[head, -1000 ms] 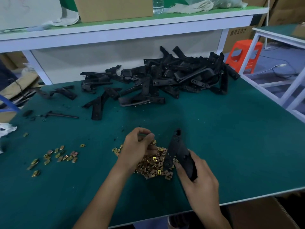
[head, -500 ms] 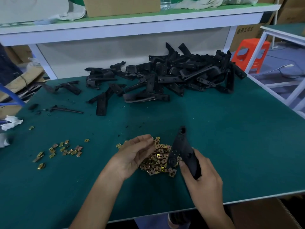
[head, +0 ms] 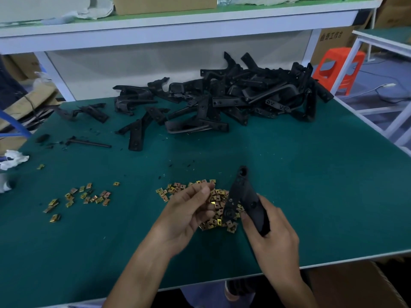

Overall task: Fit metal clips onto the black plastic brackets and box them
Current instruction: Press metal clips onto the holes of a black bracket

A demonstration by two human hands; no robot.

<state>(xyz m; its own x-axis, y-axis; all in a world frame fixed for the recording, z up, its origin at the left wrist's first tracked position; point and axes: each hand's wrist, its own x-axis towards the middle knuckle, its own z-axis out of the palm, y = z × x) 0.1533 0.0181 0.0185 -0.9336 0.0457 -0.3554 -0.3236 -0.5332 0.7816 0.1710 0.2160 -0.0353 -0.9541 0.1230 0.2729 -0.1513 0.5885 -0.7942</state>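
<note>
A green-topped workbench [head: 311,185] filled the view, with a white shelf [head: 178,25] running across behind it and a cardboard carton [head: 164,4] standing on that shelf. At the far left edge of the bench lay a crumpled white wad [head: 13,157]. Just to its right a small scatter of gold clips [head: 80,196] was spread over the mat, well apart from the main heap. Farther back lay a thin black rod [head: 89,143] and a few loose brackets [head: 135,134].

Near the front edge, the left hand [head: 189,210] hovered over the left side of the main clip heap [head: 220,210], thumb and fingers curled in toward each other. Whether they pinched a clip could not be told. The heap sat on the mat between the two hands.

Just right of the heap, the black bracket [head: 242,194] stood tilted above the clips, its holed end pointing away from the person. The right hand [head: 271,236] gripped its lower end, fingers wrapped round it.

Toward the back of the bench, right of centre, the large bracket pile [head: 255,94] lay in a tangle. Beyond the bench's right corner stood an orange stool [head: 338,67], and an open brown box [head: 355,285] sat below the front right edge.
</note>
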